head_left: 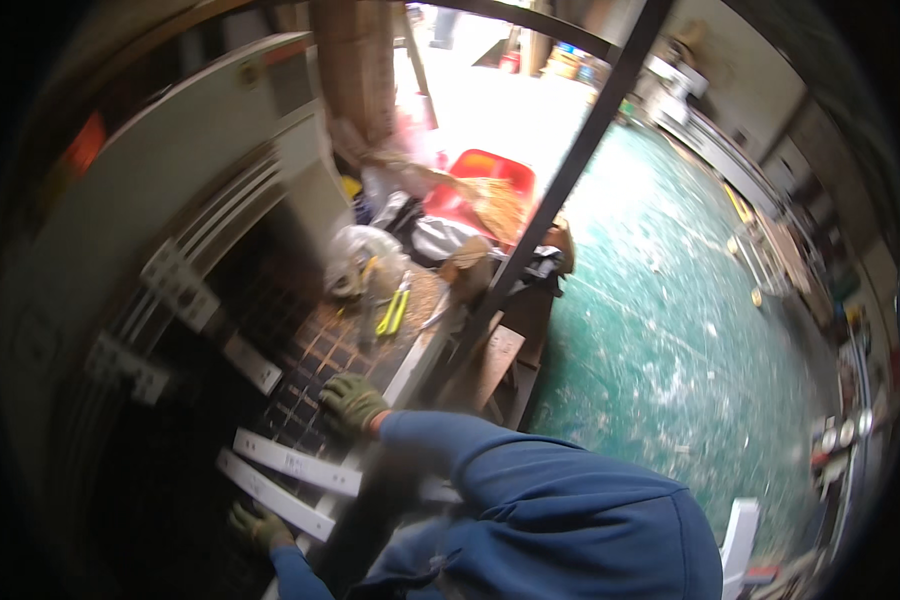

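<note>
My right hand (352,401), in an olive-green glove, lies on a dark work surface (298,400) marked with a grid, its fingers stretched forward. Lower left, my left hand (260,528) wears a similar glove; its fingers look apart, though the light there is dim. Between the hands lie two white strips with small holes, an upper strip (298,463) and a lower strip (274,495), set at a slight angle to each other. The left hand is close beside the lower strip; whether it touches is unclear. A short white piece (254,363) lies beyond.
White perforated plates (180,284) stand to the left. Yellow-green-handled pliers (395,309) and a clear plastic bag (364,258) lie farther up the bench. A dark metal post (582,160) slants across the right. Behind are a red tray (463,205) and the green floor (650,370).
</note>
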`<state>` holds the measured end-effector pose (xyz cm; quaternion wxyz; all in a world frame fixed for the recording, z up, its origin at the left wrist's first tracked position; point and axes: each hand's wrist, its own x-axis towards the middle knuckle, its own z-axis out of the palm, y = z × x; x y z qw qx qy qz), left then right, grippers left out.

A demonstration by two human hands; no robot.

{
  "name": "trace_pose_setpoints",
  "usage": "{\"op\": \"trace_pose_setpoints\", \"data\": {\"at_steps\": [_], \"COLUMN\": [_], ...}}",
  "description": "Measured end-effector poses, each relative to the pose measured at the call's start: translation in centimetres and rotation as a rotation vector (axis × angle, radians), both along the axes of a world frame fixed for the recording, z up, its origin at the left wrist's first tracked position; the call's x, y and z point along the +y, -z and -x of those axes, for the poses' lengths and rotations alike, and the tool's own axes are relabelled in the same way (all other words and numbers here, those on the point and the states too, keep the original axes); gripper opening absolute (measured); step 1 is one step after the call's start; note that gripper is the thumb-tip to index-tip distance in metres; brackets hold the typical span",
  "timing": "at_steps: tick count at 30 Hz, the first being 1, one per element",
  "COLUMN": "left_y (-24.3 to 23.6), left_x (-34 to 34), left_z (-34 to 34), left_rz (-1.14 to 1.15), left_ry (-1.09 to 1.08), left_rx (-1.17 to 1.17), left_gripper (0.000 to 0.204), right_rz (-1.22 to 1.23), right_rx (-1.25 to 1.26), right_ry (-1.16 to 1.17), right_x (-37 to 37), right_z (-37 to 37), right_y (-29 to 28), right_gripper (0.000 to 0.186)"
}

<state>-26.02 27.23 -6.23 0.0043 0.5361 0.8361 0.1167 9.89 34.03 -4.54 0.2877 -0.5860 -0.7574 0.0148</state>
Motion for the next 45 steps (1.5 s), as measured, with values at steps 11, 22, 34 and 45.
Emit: {"op": "trace_pose_setpoints", "data": {"at_steps": [11,22,34,45], "left_y": [0.6,3.4,4.4,2.4], "left_x": [0.9,0.8,1.0,1.4], "left_z": [-0.3,1.7,2.9,0.6], "left_rz": [0.008,-0.278,-0.262,0.042], "left_ry": [0.012,0.122,0.104,0.015], "left_rx": [0.163,0.174,0.168,0.210], "left_gripper": [0.049,0.045,0.045,0.048], "right_rz": [0.021,0.044,0.042,-0.042], "right_rx": [0.051,0.070,0.095,0.087], "right_ry": [0.037,0.012,0.029,0.068], "right_x": [0.2,0.0,-0.3,-0.5], "right_z": [-0.5,-0.6,-0.2,-1.0], "right_y": [3.5,1.9,1.1,2.0], "right_gripper": [0.045,0.038,0.039,0.035]}}
